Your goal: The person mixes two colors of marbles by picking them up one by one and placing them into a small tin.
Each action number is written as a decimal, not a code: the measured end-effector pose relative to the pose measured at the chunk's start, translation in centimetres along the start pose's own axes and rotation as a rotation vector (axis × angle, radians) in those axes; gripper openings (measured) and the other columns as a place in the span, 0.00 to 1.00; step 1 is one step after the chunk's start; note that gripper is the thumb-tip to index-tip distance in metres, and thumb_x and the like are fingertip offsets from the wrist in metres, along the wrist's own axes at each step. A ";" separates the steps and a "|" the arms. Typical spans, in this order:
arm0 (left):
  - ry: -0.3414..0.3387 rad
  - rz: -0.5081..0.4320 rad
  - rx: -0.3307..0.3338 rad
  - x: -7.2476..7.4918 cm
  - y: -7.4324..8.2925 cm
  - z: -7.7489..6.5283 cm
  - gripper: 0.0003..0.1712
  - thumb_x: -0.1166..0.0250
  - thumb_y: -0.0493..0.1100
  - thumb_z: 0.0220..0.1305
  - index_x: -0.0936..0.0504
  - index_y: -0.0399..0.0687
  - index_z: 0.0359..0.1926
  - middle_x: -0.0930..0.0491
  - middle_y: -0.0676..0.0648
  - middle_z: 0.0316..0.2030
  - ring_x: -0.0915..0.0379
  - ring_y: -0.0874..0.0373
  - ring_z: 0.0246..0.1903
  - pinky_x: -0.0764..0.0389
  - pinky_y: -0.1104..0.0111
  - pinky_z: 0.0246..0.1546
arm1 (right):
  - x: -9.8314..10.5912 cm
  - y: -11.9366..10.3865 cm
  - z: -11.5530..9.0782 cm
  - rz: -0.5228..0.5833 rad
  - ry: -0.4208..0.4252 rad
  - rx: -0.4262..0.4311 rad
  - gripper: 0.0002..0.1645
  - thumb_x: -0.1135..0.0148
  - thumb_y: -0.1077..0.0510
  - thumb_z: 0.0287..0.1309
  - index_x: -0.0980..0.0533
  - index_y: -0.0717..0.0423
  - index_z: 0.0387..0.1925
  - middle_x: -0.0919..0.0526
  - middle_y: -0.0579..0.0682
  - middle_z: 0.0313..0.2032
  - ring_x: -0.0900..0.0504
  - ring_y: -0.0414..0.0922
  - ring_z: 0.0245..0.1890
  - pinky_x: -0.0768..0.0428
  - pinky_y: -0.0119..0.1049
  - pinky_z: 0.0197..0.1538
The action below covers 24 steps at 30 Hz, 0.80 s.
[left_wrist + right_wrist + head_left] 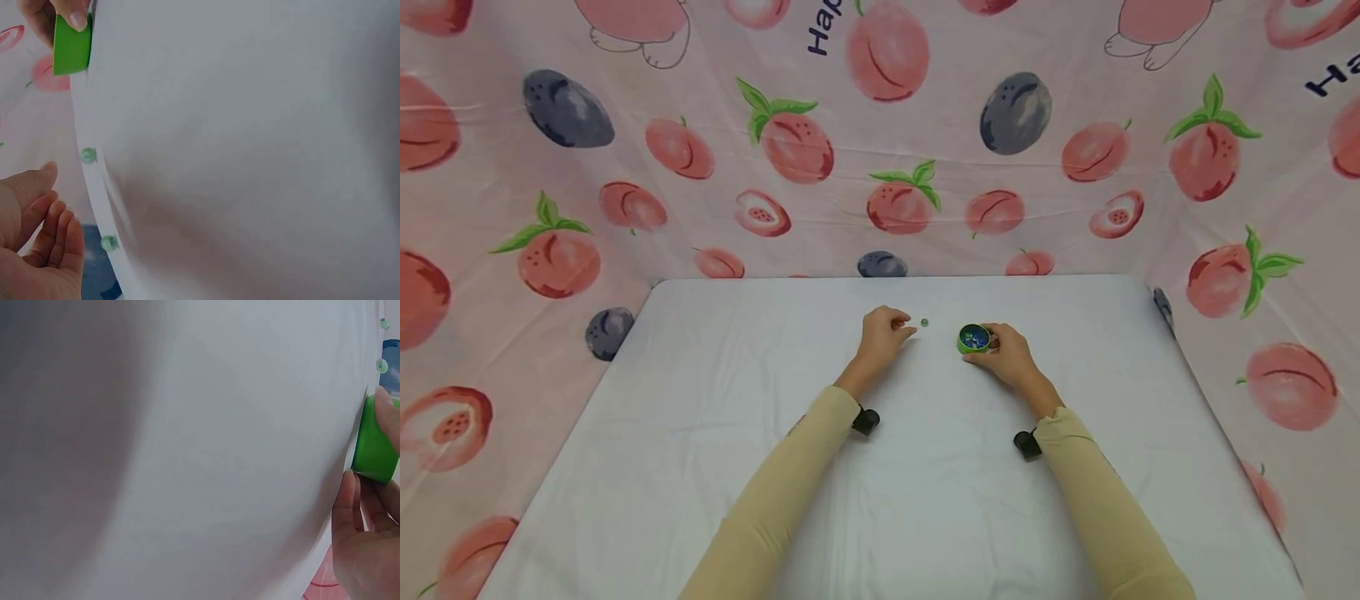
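My right hand [1009,357] grips a small green cup [964,347] between thumb and fingers, toward the back of the white table. Its mouth faces up, showing a dark blue inside with small shiny pieces in it. To the left, my left hand [880,340] holds nothing, its thumb and loosely bent fingers apart. A green glass marble [924,322] lies on the table just beyond those fingertips, between the two hands. The left wrist view shows two marbles: one marble [89,155] toward the cup and another marble [109,243] beside the left fingers.
The white-covered table [700,433] spreads around both hands. A fruit-printed cloth [940,125] hangs behind it and along both sides. A small dark object [1162,307] is at the right back edge. Each wrist wears a black camera [866,421].
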<state>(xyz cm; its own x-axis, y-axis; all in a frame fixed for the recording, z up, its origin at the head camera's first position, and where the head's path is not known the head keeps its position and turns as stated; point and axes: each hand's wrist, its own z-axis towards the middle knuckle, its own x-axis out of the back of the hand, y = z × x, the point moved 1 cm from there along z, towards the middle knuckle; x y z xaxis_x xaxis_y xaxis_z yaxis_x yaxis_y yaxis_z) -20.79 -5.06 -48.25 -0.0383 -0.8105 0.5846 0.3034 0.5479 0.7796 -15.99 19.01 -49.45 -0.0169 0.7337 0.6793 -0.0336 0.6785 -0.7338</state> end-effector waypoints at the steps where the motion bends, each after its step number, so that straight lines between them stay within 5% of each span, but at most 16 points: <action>1: 0.006 0.003 0.003 0.1 -0.2 0.0 0.12 0.26 0.32 0.65 0.11 0.28 0.48 0.15 0.36 0.39 0.20 0.45 0.41 0.17 0.58 0.46 | 0.0 0.0 0.0 0.001 0.000 0.000 0.40 0.23 0.59 0.61 0.29 0.74 0.68 0.21 0.70 0.55 0.23 0.61 0.54 0.23 0.55 0.60; 24: 0.026 0.042 0.131 1.8 -2.7 0.9 0.13 0.28 0.30 0.66 0.12 0.27 0.50 0.16 0.34 0.43 0.23 0.46 0.43 0.20 0.57 0.49 | 0.1 -0.2 -0.2 -0.011 0.000 0.020 0.39 0.23 0.60 0.61 0.29 0.74 0.68 0.21 0.69 0.54 0.23 0.60 0.52 0.23 0.52 0.57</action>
<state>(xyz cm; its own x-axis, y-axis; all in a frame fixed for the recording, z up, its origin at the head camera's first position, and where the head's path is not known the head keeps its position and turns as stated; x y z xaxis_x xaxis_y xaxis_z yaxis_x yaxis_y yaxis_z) -22.56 -7.78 -49.11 -0.0029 -0.7904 0.6126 0.1769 0.6026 0.7782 -15.81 18.96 -49.25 -0.0165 0.7262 0.6873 -0.0537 0.6857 -0.7259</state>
